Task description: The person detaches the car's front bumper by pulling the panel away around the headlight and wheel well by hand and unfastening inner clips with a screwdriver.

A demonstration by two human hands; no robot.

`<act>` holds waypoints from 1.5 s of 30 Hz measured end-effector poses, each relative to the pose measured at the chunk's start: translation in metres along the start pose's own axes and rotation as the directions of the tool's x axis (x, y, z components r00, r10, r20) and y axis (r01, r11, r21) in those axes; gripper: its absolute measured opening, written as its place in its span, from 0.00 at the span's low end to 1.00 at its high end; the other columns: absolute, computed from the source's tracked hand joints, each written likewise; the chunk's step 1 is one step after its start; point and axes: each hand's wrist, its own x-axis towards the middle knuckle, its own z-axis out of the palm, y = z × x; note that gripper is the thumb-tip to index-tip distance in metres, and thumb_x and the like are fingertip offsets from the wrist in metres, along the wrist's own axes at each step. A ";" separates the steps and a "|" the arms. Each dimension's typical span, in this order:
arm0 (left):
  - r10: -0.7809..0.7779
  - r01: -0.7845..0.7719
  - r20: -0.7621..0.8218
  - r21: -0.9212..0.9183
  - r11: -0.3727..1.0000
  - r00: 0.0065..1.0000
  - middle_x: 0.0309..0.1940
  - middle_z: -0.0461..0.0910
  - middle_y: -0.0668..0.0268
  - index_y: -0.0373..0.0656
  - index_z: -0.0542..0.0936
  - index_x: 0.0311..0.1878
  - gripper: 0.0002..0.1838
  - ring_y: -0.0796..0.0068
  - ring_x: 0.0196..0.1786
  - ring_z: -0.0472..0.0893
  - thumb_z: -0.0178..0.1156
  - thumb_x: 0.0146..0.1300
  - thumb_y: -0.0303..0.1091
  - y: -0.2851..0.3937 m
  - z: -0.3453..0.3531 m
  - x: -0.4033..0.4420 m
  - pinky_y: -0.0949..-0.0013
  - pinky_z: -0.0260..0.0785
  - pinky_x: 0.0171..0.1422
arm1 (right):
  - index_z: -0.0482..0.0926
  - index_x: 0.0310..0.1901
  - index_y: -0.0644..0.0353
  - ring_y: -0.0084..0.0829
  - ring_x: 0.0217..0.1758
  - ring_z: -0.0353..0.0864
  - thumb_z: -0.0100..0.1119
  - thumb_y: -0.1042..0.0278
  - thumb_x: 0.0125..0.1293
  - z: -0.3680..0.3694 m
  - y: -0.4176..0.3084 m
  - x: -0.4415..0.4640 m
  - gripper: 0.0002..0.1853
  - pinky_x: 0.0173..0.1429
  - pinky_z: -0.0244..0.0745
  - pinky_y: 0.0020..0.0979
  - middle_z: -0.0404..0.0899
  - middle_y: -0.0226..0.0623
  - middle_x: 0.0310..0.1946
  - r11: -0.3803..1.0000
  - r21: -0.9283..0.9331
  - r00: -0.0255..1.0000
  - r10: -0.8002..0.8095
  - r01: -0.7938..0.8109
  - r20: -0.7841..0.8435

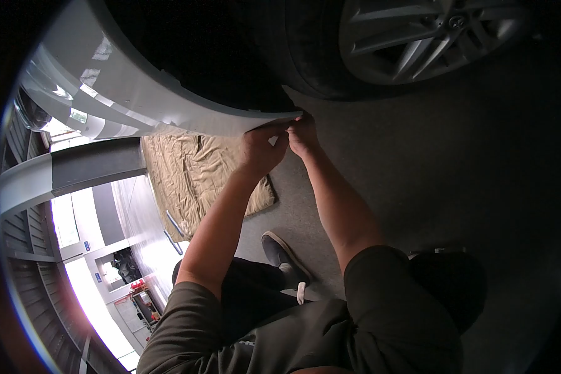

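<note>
A white car bumper (pixel 187 112) curves down from the upper left, its lower corner ending beside the dark wheel arch. My left hand (pixel 265 148) is closed at the underside of that corner, thumb and forefinger bent in a ring, the other fingers partly hidden behind the edge. Right at the tip, my right hand (pixel 303 135) is closed with its fingers on the bumper's end, touching my left fingertips. Whether a small part sits between the fingers is hidden. The tyre (pixel 302 56) and its silver alloy wheel (pixel 411 40) are just above and to the right.
A creased tan mat (pixel 193 181) lies on the grey floor (pixel 380 156) left of my arms. Behind it stands a grey-and-white post (pixel 75 171). Red items on a shelf (pixel 144 305) show at the lower left. My shoe (pixel 285 254) rests on the floor below my hands.
</note>
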 end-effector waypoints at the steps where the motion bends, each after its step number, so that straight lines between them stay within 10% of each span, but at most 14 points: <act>1: -0.035 0.035 0.006 -0.012 0.999 0.999 0.45 0.91 0.55 0.46 0.92 0.49 0.12 0.58 0.50 0.91 0.66 0.64 0.30 0.000 0.000 0.000 0.62 0.82 0.55 | 0.78 0.47 0.67 0.29 0.42 0.80 0.57 0.86 0.57 -0.001 -0.001 0.000 0.15 0.46 0.79 0.34 0.81 0.37 0.41 1.000 0.023 1.000 -0.002 0.002 0.029; 7: -0.102 0.103 0.027 -0.042 0.994 0.994 0.45 0.91 0.56 0.47 0.92 0.49 0.13 0.57 0.51 0.90 0.66 0.62 0.29 0.002 0.000 -0.001 0.62 0.81 0.58 | 0.79 0.49 0.66 0.29 0.47 0.80 0.56 0.84 0.61 -0.012 0.015 0.007 0.14 0.50 0.78 0.34 0.81 0.35 0.45 0.984 0.047 0.983 0.172 -0.170 -0.063; 16: -0.081 0.082 0.020 -0.004 0.997 0.996 0.47 0.91 0.54 0.46 0.92 0.51 0.12 0.57 0.52 0.90 0.66 0.66 0.30 0.003 0.001 -0.001 0.61 0.81 0.58 | 0.78 0.52 0.68 0.31 0.50 0.81 0.59 0.83 0.61 -0.004 0.012 0.005 0.16 0.53 0.79 0.35 0.82 0.40 0.47 1.000 -0.015 1.000 -0.013 0.012 -0.008; 21: -0.111 0.111 0.010 -0.152 0.982 0.994 0.48 0.91 0.54 0.45 0.91 0.52 0.11 0.59 0.52 0.90 0.65 0.69 0.29 -0.015 0.012 -0.005 0.61 0.81 0.58 | 0.77 0.49 0.69 0.31 0.42 0.79 0.60 0.80 0.62 -0.005 0.007 -0.009 0.13 0.45 0.79 0.35 0.80 0.40 0.39 0.883 -0.467 0.982 -0.052 -0.041 -0.184; 24: -0.010 0.010 0.040 -0.014 1.000 0.999 0.43 0.90 0.54 0.46 0.91 0.48 0.11 0.50 0.48 0.89 0.61 0.72 0.36 -0.025 0.015 0.001 0.56 0.80 0.55 | 0.79 0.53 0.66 0.26 0.37 0.78 0.64 0.73 0.69 -0.016 -0.004 -0.029 0.13 0.41 0.79 0.32 0.79 0.37 0.37 0.958 -0.272 0.981 0.035 -0.088 -0.193; 27: -0.058 0.060 0.121 -0.006 0.998 0.991 0.45 0.89 0.51 0.47 0.90 0.50 0.16 0.46 0.51 0.88 0.56 0.76 0.42 -0.034 0.016 -0.001 0.54 0.78 0.59 | 0.82 0.53 0.56 0.22 0.37 0.77 0.53 0.64 0.78 -0.026 -0.057 -0.074 0.11 0.48 0.80 0.34 0.77 0.27 0.34 0.810 -0.519 0.953 0.158 -0.274 -0.258; 30: 0.036 -0.040 0.184 0.017 0.999 0.982 0.50 0.89 0.50 0.44 0.90 0.53 0.17 0.47 0.56 0.87 0.54 0.76 0.40 -0.038 0.009 0.004 0.55 0.76 0.65 | 0.81 0.48 0.57 0.24 0.37 0.76 0.47 0.61 0.82 -0.069 -0.114 -0.131 0.14 0.45 0.80 0.37 0.76 0.29 0.33 0.572 -0.765 0.920 -0.045 -0.296 -0.389; 35: 0.049 -0.015 0.299 -0.115 0.993 0.953 0.53 0.89 0.51 0.39 0.89 0.55 0.19 0.52 0.61 0.86 0.52 0.75 0.36 -0.045 0.007 0.014 0.59 0.74 0.68 | 0.81 0.55 0.63 0.41 0.36 0.83 0.50 0.62 0.79 -0.171 -0.232 -0.289 0.16 0.47 0.82 0.43 0.84 0.41 0.39 0.504 -0.815 0.057 -0.840 -0.288 -0.539; 38: 0.108 -0.053 0.335 -0.170 0.984 0.936 0.56 0.88 0.49 0.38 0.89 0.56 0.20 0.53 0.63 0.85 0.53 0.75 0.38 -0.068 0.013 0.018 0.60 0.72 0.70 | 0.73 0.72 0.55 0.47 0.71 0.73 0.50 0.58 0.83 -0.246 -0.267 -0.392 0.22 0.71 0.75 0.49 0.73 0.43 0.71 0.341 -0.518 0.126 -0.730 -0.785 -0.672; 42: -0.017 0.149 0.400 -0.302 0.942 0.916 0.57 0.87 0.49 0.39 0.87 0.59 0.22 0.55 0.64 0.84 0.52 0.76 0.42 -0.052 0.000 0.013 0.60 0.69 0.73 | 0.74 0.74 0.50 0.56 0.74 0.66 0.47 0.56 0.83 -0.190 -0.221 -0.361 0.23 0.76 0.70 0.51 0.67 0.43 0.77 0.333 -0.324 0.064 -0.604 -0.885 -0.795; 45: 0.043 0.113 0.443 -0.320 0.941 0.896 0.57 0.88 0.51 0.36 0.86 0.60 0.23 0.56 0.63 0.84 0.50 0.76 0.42 -0.060 -0.003 0.020 0.60 0.68 0.73 | 0.71 0.75 0.54 0.60 0.73 0.64 0.49 0.59 0.81 -0.164 -0.179 -0.321 0.25 0.78 0.66 0.55 0.65 0.54 0.76 -0.098 -0.383 0.362 -0.600 -0.918 -0.714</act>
